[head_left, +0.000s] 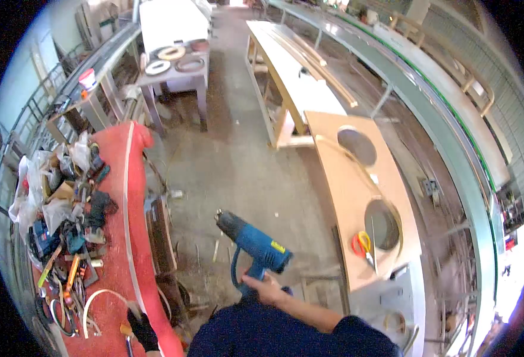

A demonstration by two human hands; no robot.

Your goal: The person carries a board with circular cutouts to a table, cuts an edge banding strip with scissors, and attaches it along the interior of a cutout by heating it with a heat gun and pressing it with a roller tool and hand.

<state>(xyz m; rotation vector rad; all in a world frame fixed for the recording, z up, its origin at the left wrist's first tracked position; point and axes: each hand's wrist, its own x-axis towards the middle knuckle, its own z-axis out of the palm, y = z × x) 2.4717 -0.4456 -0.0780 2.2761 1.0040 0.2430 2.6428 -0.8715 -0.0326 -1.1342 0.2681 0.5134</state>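
My right hand (265, 290) grips the handle of a blue heat gun (262, 244), held over the floor with its dark nozzle pointing up and left. At the lower left, my left hand (142, 328) wears a dark glove with pale fingertips and is by the edge of the red-covered table (110, 250). A thin pale edging strip (102, 292) curves over the table and ends at the glove's fingertips, which appear closed on it. Beside that hand lies a tool with an orange-yellow handle (126, 329). A long pale strip (127, 220) runs along the table.
Tools and plastic bags (65, 196) are heaped on the red table's left side. At right, a wooden board (339, 178) with two round holes carries scissors (366, 245) and a strip. Behind stand a long white-topped bench (291, 65) and a small table with rings (172, 74).
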